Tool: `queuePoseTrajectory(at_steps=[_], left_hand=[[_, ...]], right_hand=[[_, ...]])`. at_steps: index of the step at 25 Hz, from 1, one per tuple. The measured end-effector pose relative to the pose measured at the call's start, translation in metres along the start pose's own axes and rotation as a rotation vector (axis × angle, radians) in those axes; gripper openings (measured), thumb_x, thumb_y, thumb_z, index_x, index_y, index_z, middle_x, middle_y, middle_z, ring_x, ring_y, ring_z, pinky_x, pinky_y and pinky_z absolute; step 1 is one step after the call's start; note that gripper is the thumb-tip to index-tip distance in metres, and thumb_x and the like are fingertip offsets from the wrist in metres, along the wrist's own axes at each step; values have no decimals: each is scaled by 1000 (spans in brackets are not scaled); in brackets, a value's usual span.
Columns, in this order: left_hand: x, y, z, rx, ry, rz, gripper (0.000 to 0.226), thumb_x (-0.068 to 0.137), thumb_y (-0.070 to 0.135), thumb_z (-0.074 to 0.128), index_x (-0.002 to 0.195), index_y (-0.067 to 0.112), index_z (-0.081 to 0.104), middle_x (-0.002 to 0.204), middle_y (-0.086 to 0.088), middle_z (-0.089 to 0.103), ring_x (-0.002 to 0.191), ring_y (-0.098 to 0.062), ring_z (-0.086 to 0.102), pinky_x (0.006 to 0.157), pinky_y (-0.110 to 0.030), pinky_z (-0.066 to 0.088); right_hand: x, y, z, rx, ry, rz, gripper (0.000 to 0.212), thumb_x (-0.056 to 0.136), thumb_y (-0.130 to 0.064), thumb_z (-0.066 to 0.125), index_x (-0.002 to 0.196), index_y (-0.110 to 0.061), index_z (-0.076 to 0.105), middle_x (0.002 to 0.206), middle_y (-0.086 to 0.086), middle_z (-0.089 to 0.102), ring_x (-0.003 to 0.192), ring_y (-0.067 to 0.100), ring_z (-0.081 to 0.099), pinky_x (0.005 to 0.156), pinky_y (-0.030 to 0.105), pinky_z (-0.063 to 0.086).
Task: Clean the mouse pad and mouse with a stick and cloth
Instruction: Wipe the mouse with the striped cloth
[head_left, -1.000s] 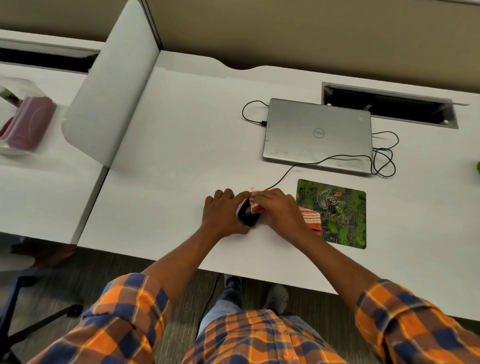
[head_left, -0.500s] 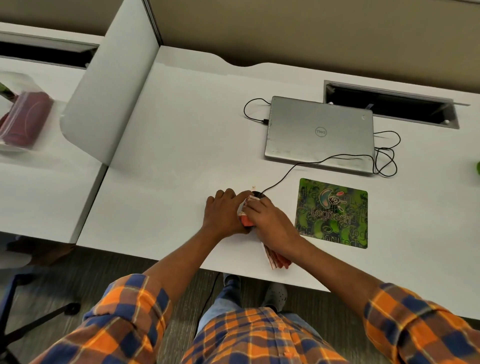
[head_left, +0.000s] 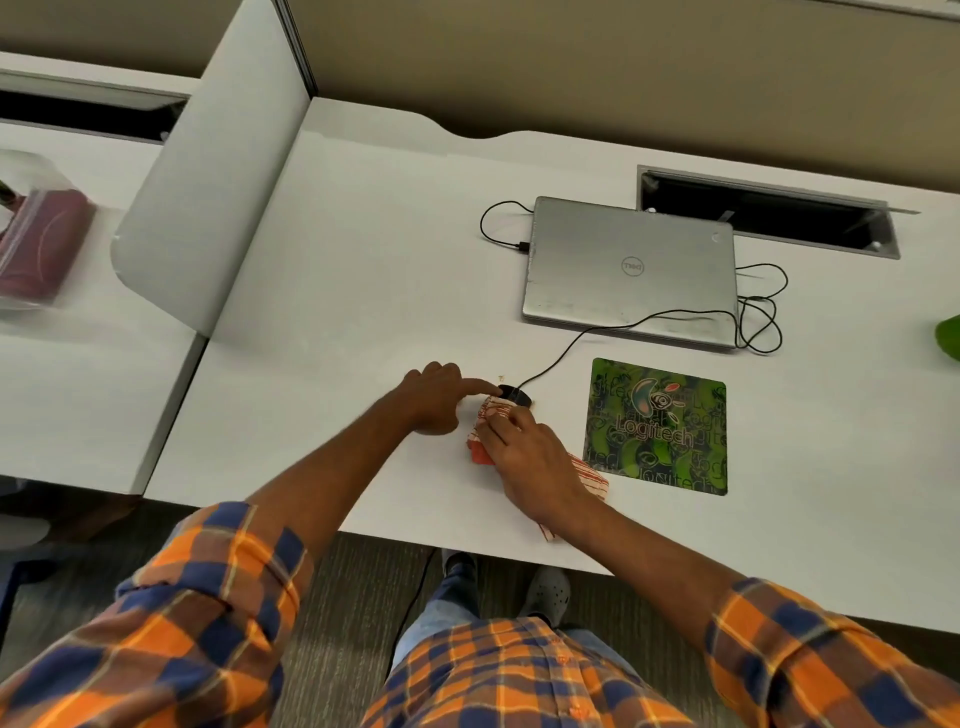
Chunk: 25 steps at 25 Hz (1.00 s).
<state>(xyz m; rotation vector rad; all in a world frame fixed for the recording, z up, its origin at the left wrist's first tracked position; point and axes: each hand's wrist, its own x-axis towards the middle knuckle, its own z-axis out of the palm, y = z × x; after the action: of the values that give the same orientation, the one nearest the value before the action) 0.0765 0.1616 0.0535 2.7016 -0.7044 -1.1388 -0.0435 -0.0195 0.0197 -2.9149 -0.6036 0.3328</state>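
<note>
A black corded mouse (head_left: 517, 395) lies on the white desk (head_left: 363, 291), left of the green Logitech mouse pad (head_left: 657, 426). A red-and-white striped cloth (head_left: 491, 413) covers most of the mouse, so only its far end shows. My right hand (head_left: 530, 457) grips the cloth and presses it onto the mouse, and the cloth's tail trails out under my wrist. My left hand (head_left: 436, 397) holds the mouse from the left, index finger stretched onto its far end and the other fingers curled. No stick is visible.
A closed silver laptop (head_left: 631, 270) sits behind the pad, with the mouse cable (head_left: 571, 345) looping along its front and right side. A cable slot (head_left: 769, 213) opens at the back right. A white divider (head_left: 218, 171) stands at left. The desk edge is close under my wrists.
My right hand has slid the cloth back toward me along the mouse, baring its far end. My left index finger has stretched out onto that end. The cloth's tail now lies rightward toward the pad.
</note>
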Motion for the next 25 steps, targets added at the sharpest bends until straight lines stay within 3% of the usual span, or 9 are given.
queuePoseTrajectory(at_steps=[6,11,18,22,25], left_hand=[[9,8,-11,155,-18,9,80,97,8,49,157,59,33,140,-6,51,134,-30,43,104,-44,35],[7,14,-7,196,-1,-16,77,97,18,54,158,57,31,144,-7,50,135,-30,42,104,-45,36],[4,16,-4,192,20,-25,80,93,14,54,158,55,31,142,-7,49,131,-30,44,102,-44,36],[4,14,2,176,45,-19,81,92,12,53,157,56,32,138,-6,50,129,-30,44,101,-43,35],[4,14,5,159,59,-7,83,92,11,54,157,57,31,134,-5,51,128,-30,45,98,-43,35]], right_hand=[[-5,-21,18,-93,127,-177,36,90,-6,70,126,-3,71,133,19,68,125,37,61,96,48,58],[-4,-25,23,52,119,-161,46,78,-1,85,123,-4,73,128,15,71,123,35,62,97,47,57],[-28,-3,18,320,71,-232,45,79,5,73,121,-12,76,123,6,76,113,27,64,87,44,59],[-42,17,5,415,322,-85,40,87,3,66,123,-10,76,131,5,73,116,26,63,92,37,57],[-22,41,-1,422,422,144,44,81,8,66,121,-7,76,125,9,74,112,32,64,86,48,60]])
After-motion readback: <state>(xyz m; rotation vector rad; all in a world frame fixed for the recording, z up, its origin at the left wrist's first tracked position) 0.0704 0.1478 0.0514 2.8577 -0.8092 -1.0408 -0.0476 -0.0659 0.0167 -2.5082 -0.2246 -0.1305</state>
